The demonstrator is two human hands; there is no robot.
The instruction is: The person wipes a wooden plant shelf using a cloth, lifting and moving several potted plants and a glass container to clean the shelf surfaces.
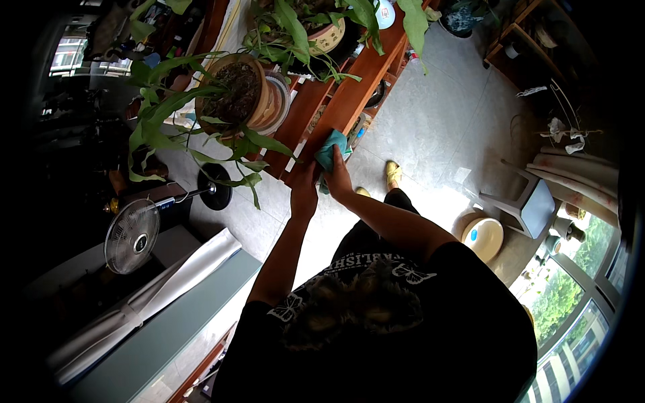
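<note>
A teal cloth lies bunched against the near end of a reddish-brown wooden plant shelf. My right hand grips the cloth, its fingers pressed over it at the shelf's edge. Just to its left, my left hand rests at the corner of the shelf; its fingers are partly hidden, so whether it holds anything cannot be told. Left of the hands stands a round clay pot with soil and long-leaved greenery, set by a clear saucer. Some of its leaves hang close to my left hand.
Farther along the shelf is a yellowish patterned pot with trailing leaves. A standing fan is at the left. On the tiled floor at the right are a cream basin and a grey stool. Windows are at the lower right.
</note>
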